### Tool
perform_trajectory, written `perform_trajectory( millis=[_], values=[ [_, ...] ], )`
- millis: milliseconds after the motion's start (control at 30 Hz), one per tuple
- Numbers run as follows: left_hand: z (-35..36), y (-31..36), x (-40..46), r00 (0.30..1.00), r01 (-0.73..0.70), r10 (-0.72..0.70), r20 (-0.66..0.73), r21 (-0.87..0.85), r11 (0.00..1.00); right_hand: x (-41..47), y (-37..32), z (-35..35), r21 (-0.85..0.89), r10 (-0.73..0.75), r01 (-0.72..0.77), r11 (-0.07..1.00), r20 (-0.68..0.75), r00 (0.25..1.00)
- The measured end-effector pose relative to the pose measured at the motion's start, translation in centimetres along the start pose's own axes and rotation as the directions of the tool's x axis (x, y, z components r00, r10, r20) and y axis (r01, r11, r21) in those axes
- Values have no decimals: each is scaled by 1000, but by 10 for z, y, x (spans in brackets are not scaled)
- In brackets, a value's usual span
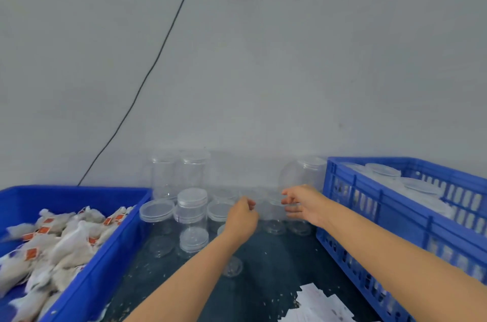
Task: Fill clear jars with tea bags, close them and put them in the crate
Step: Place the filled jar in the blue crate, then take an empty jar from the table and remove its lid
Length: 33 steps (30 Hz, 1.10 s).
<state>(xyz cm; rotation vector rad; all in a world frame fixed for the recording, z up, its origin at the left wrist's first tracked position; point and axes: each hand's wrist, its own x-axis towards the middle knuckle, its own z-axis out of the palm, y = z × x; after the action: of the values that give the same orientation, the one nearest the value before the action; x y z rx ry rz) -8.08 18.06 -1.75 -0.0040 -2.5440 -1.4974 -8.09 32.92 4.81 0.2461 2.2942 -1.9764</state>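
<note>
Several clear jars (pixel 191 212) with clear lids stand on the dark table against the wall, some tall, some short. My right hand (pixel 305 204) reaches in from the right, and its fingers and thumb curve round the top of one short clear jar (pixel 272 219). Just left of that same jar is my left hand (pixel 242 219), fingers curled; the blur hides whether it touches the jar. At the left, a blue bin (pixel 113 240) holds a heap of white tea bags (pixel 60 240) with orange tags. The blue slatted crate (pixel 395 219) at the right holds closed jars (pixel 383 171).
A loose clear lid (pixel 232 266) lies on the table under my left forearm. White papers (pixel 320 303) lie at the front right. A black cable (pixel 158 61) runs down the grey wall behind the bin.
</note>
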Motion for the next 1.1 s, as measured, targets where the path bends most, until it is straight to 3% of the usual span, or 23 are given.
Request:
perform_trajectory(
  millis=[133, 233, 433, 733, 933, 1100],
  values=[
    [-1, -6, 27, 1000, 12, -13, 22, 46, 999, 31, 10, 12, 36, 53, -53, 998, -21, 998],
    [1, -8, 53, 999, -38, 33, 27, 202, 979, 52, 18, 21, 51, 71, -70, 996, -18, 997],
    [15, -13, 101, 999, -53, 51, 18, 501, 864, 87, 33, 35, 115, 126, -124, 986, -3, 992],
    [39, -26, 141, 1000, 20, -17, -10, 681, 732, 116, 49, 51, 147, 148, -143, 979, -28, 989],
    [38, -28, 140, 996, 13, 47, -82, 612, 790, 108, 44, 55, 182, 111, -110, 977, 5, 994],
    [27, -11, 115, 977, -51, 117, -177, 341, 939, 84, 30, 47, 30, -104, 105, 994, -35, 994]
  ],
)
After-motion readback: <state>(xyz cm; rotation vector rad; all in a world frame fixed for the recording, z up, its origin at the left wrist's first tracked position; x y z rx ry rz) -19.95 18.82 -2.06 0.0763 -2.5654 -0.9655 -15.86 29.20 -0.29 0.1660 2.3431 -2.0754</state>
